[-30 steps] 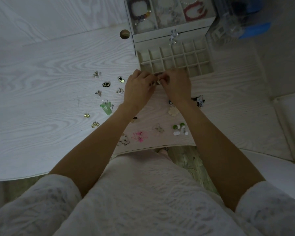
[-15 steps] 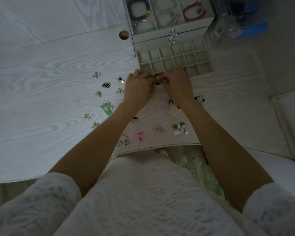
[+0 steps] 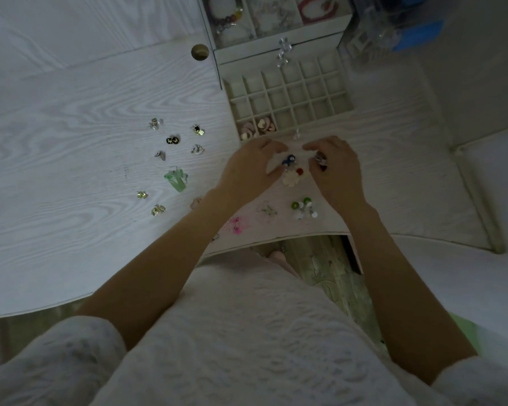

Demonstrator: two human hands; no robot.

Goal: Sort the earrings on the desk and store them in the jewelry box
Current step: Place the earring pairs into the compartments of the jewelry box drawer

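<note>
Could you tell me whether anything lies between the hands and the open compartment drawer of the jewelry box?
Nothing visible blocks the way. The left hand and right hand rest on the desk just in front of the drawer, with only bare desk between. Its near-left cells already hold pinkish earrings; the rest look free.

Desk point(image 3: 71, 136): one. Jewelry box point(image 3: 276, 51): one, one drawer point(image 3: 288, 92) pulled out, two of its front cells holding pinkish earrings point(image 3: 258, 128). Hands: two, left hand point(image 3: 247, 168), right hand point(image 3: 338, 171). Loose earrings on the desk: roughly fifteen small clusters; exact count unclear in the dim light.
</note>
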